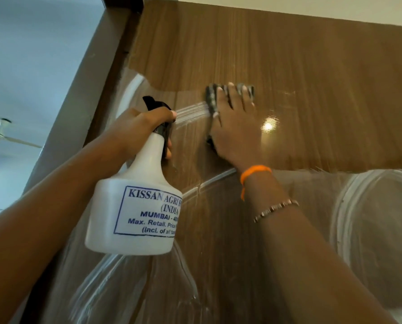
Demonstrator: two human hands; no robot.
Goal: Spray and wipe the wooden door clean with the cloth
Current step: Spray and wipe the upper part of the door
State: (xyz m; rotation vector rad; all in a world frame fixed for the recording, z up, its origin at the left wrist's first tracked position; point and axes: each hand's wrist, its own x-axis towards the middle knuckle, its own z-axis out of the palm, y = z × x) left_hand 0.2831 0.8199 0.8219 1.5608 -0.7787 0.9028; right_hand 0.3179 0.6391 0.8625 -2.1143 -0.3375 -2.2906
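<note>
The glossy wooden door [300,73] fills the view, seen from below, with its upper part in front of me. My left hand [143,127] grips the black trigger head of a white spray bottle [136,206] with blue print, held close to the door. A fine spray streams from its nozzle toward the cloth. My right hand [235,127] lies flat with straight fingers, pressing a grey cloth [211,101] against the door. Most of the cloth is hidden under the palm.
The dark brown door frame [97,94] runs up the left side. Beyond it are a pale wall and a ceiling fan [1,136]. Reflections and wet streaks cover the lower door. An orange band and a bead bracelet circle my right wrist.
</note>
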